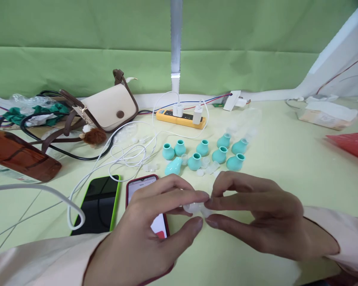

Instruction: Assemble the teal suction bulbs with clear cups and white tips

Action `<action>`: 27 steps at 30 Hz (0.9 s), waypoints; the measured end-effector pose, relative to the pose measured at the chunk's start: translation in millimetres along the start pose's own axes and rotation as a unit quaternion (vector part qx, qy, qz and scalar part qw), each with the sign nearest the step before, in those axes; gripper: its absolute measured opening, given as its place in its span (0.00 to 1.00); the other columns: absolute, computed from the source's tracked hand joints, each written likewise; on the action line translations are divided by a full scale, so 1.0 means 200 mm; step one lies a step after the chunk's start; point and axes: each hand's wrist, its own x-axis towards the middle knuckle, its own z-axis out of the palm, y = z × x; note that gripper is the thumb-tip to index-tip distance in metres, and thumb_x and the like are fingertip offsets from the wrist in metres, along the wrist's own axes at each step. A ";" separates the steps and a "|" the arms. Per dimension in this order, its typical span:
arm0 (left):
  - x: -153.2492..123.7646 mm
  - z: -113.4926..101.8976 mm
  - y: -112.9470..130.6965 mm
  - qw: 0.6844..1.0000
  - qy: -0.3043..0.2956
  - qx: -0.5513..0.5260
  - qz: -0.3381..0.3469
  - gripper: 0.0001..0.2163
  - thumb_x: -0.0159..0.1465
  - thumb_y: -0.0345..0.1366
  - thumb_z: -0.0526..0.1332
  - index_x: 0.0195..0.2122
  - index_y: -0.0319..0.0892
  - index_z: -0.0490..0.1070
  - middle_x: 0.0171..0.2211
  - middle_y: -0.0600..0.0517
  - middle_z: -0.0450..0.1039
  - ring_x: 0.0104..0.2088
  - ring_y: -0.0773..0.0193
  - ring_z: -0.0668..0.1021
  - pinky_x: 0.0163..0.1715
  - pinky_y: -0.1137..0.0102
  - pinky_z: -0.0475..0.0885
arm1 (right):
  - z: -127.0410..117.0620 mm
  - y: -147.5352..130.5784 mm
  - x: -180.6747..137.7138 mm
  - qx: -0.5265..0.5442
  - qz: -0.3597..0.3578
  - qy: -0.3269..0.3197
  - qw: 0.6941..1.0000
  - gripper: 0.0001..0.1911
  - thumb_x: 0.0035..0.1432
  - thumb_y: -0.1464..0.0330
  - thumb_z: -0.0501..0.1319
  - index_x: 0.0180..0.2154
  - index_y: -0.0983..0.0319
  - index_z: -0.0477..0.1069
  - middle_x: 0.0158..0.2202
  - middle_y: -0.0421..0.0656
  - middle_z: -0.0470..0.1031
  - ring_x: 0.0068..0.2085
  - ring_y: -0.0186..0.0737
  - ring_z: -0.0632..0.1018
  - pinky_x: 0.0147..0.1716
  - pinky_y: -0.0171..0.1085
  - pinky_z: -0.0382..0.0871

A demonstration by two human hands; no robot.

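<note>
Sleeves (32, 258), pale fabric, fill the bottom edge of view on both sides.

**Hands**
- L hand (155, 234) and R hand (265, 222) meet at centre over the table (286, 159).
- Both grip one clear plastic piece (197, 207).
- L thumb and forefinger are closed on its left end, R thumb and forefinger on its right end.
- Remaining fingers are loosely extended and hold nothing.

**Item**
- The piece is small and translucent. Fingertips cover part of it, so its exact shape can't be told.
- Can't tell whether it touches the table.
- Posn: near side of the table, just in front of the teal bulbs (202, 147) and beside the red-cased phone (143, 186).

**Surroundings**
- Teal bulbs: approx. nine in a loose cluster beyond the hands. Eight stand upright and one lies on its side at the cluster's left.
- Small clear caps (210, 166) are scattered among them.
- The red-cased phone has its screen lit and is partly covered by the L hand.
- A green-cased phone (100, 204) lies just to its left, screen dark.
- White cables (128, 153) loop from the phones toward a yellow power strip (180, 118) with two chargers plugged in.
- A cream handbag (110, 105) with brown straps sits far left, and a brown case (18, 157) at the left edge.
- A tissue pack (325, 115) and a red bag (352, 145) sit far right, well apart from the hands.
- Green cloth backdrop (77, 47) hangs behind the table.
</note>
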 end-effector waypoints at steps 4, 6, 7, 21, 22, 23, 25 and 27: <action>0.02 0.02 -0.01 0.992 0.019 -0.107 -0.061 0.15 0.54 0.24 0.61 0.38 0.53 0.72 0.34 0.56 0.70 0.37 0.68 0.73 0.29 0.78 0.71 | 0.02 0.01 0.00 0.047 0.053 0.032 0.997 0.11 0.45 0.77 0.64 0.34 0.64 0.71 0.30 0.42 0.67 0.31 0.32 0.72 0.28 0.34 0.68; 0.03 0.02 -0.01 0.979 0.026 -0.167 -0.118 0.12 0.52 0.26 0.63 0.34 0.50 0.74 0.32 0.56 0.70 0.35 0.68 0.73 0.27 0.80 0.71 | 0.03 0.01 0.01 0.068 0.076 0.033 0.994 0.11 0.45 0.76 0.64 0.34 0.63 0.70 0.32 0.43 0.68 0.33 0.34 0.73 0.31 0.36 0.69; 0.03 0.03 -0.02 0.968 0.030 -0.198 -0.149 0.10 0.51 0.26 0.64 0.32 0.48 0.74 0.31 0.56 0.71 0.33 0.70 0.73 0.26 0.81 0.70 | 0.03 0.01 0.01 0.078 0.081 0.032 0.993 0.10 0.46 0.77 0.64 0.34 0.63 0.70 0.32 0.42 0.68 0.33 0.34 0.73 0.32 0.36 0.69; 0.03 0.01 0.01 0.831 -0.008 -0.414 -0.372 0.07 0.50 0.30 0.67 0.30 0.42 0.73 0.20 0.56 0.75 0.22 0.72 0.77 0.24 0.81 0.71 | 0.02 0.00 0.01 0.062 0.008 0.032 0.998 0.10 0.47 0.78 0.62 0.34 0.65 0.72 0.29 0.44 0.70 0.28 0.31 0.73 0.25 0.30 0.69; 0.03 0.01 0.01 0.831 -0.003 -0.413 -0.371 0.07 0.49 0.29 0.67 0.30 0.42 0.73 0.20 0.57 0.74 0.22 0.72 0.76 0.23 0.82 0.71 | 0.02 0.00 0.01 0.060 0.007 0.030 0.998 0.10 0.47 0.79 0.62 0.34 0.65 0.72 0.29 0.45 0.70 0.28 0.31 0.73 0.25 0.30 0.69; 0.03 0.01 0.01 0.833 -0.003 -0.411 -0.370 0.07 0.48 0.29 0.68 0.29 0.42 0.73 0.19 0.57 0.74 0.21 0.72 0.76 0.22 0.82 0.70 | 0.02 0.00 0.01 0.059 0.006 0.027 0.998 0.10 0.47 0.79 0.62 0.34 0.66 0.72 0.29 0.45 0.70 0.29 0.31 0.73 0.26 0.29 0.69; 0.02 0.02 0.00 0.844 -0.009 -0.401 -0.357 0.09 0.47 0.27 0.68 0.29 0.42 0.73 0.19 0.58 0.73 0.20 0.74 0.75 0.20 0.84 0.68 | 0.03 -0.01 0.01 0.063 0.005 0.023 0.998 0.09 0.47 0.79 0.62 0.34 0.67 0.72 0.30 0.46 0.70 0.29 0.31 0.73 0.26 0.29 0.69; 0.01 0.03 0.00 0.872 -0.008 -0.369 -0.322 0.10 0.47 0.25 0.67 0.29 0.44 0.73 0.23 0.58 0.72 0.20 0.76 0.73 0.19 0.84 0.66 | 0.03 -0.01 0.01 0.073 0.010 0.024 0.997 0.10 0.47 0.79 0.62 0.34 0.66 0.72 0.31 0.46 0.70 0.30 0.31 0.74 0.27 0.30 0.70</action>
